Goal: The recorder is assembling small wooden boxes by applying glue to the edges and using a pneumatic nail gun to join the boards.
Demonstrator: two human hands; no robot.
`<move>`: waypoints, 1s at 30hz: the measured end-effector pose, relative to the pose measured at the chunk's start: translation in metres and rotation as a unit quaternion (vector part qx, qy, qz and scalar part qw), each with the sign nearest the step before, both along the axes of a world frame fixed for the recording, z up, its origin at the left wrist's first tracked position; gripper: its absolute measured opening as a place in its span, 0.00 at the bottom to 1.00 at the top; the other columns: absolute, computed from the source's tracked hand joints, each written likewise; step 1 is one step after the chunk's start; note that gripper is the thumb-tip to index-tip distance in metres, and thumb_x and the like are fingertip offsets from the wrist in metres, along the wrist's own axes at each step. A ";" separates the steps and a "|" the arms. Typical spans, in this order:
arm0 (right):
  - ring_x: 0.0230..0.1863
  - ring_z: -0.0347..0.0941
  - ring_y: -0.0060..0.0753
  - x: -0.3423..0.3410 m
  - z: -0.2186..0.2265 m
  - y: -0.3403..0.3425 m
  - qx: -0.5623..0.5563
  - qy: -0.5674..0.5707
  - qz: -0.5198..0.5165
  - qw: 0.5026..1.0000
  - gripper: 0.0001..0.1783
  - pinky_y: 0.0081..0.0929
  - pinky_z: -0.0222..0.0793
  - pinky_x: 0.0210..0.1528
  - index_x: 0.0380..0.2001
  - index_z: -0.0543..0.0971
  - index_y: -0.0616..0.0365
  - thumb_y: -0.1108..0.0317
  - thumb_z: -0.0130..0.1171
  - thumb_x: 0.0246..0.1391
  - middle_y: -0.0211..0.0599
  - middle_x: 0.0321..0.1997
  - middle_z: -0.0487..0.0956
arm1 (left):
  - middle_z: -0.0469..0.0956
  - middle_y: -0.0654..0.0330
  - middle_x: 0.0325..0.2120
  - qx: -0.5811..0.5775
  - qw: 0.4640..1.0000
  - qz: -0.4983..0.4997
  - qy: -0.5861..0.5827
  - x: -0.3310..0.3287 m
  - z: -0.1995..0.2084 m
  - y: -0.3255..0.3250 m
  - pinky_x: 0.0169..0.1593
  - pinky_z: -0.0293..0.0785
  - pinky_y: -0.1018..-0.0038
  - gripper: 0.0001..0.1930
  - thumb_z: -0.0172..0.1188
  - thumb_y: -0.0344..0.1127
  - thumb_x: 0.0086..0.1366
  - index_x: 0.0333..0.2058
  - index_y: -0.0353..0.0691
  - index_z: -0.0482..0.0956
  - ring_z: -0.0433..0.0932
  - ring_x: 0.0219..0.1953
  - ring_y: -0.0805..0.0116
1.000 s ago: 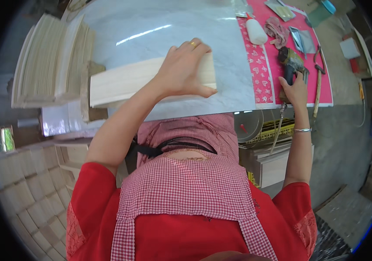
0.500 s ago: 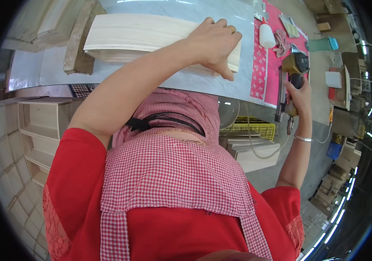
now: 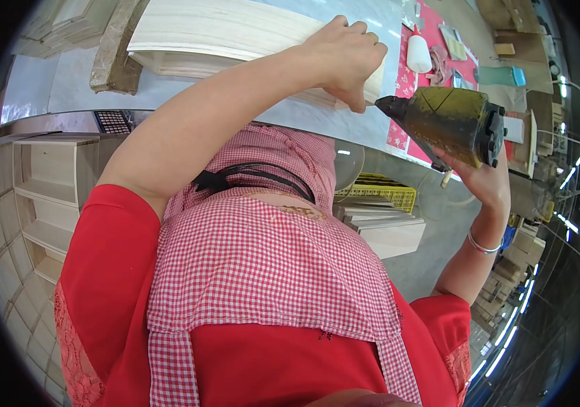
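Observation:
A long pale wooden box point(image 3: 229, 30) lies on the grey-white worktable point(image 3: 202, 91). My left hand point(image 3: 349, 57) grips its right end, fingers curled over the top and thumb down on the near side. In my right hand point(image 3: 488, 182) is a worn yellow and black nail gun point(image 3: 449, 122), raised over the table's right part. Its dark nose points left, close to my left thumb and the box's end; whether it touches the wood I cannot tell. The gun hides part of my right fingers.
A brown wood block point(image 3: 115, 54) stands left of the box. On the pink patterned cloth point(image 3: 400, 136) are a white glue bottle with a red tip point(image 3: 418, 54) and a crumpled rag point(image 3: 440, 69). Below the table sit a yellow crate point(image 3: 398, 193) and stacked boards point(image 3: 391, 234).
My right hand has lifted the nail gun off the pink cloth and swung its nose left toward the box's end. The left hand keeps its grip on the box.

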State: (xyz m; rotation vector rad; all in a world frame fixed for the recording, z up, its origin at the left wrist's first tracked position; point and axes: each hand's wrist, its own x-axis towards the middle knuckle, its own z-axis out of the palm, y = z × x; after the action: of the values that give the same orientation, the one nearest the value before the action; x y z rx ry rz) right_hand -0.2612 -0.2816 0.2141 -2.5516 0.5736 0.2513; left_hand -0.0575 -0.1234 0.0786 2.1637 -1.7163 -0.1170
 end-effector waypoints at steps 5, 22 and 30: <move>0.47 0.78 0.29 0.002 0.001 0.002 -0.018 0.004 0.023 1.000 0.27 0.29 0.74 0.50 0.49 0.75 0.66 0.78 0.73 0.45 0.38 0.47 0.82 | 0.78 0.51 0.46 -0.006 1.000 -0.001 0.000 0.000 0.000 0.000 0.56 0.64 0.64 0.39 0.76 0.50 0.38 0.48 0.34 0.75 0.72 0.53 0.56; 0.46 0.78 0.27 0.021 0.009 0.005 -0.043 0.020 0.047 0.998 0.24 0.28 0.74 0.49 0.48 0.77 0.67 0.76 0.73 0.47 0.38 0.47 0.82 | 0.78 0.49 0.45 -0.080 0.992 0.068 -0.066 -0.005 -0.007 0.007 0.59 0.62 0.52 0.40 0.75 0.59 0.38 0.44 0.34 0.76 0.73 0.54 0.54; 0.37 0.79 0.23 0.042 -0.010 -0.019 -0.014 -0.103 0.000 0.995 0.19 0.27 0.75 0.42 0.40 0.81 0.67 0.70 0.74 0.45 0.39 0.37 0.85 | 0.80 0.50 0.42 -0.072 0.994 0.073 -0.038 -0.007 -0.006 0.012 0.61 0.59 0.41 0.41 0.72 0.65 0.39 0.42 0.32 0.79 0.73 0.53 0.53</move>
State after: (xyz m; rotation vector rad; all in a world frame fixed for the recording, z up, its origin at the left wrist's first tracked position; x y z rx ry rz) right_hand -0.2189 -0.3006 0.2043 -2.5635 0.5014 -0.0211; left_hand -0.0640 -0.1115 0.0721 2.2030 -1.5475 0.1256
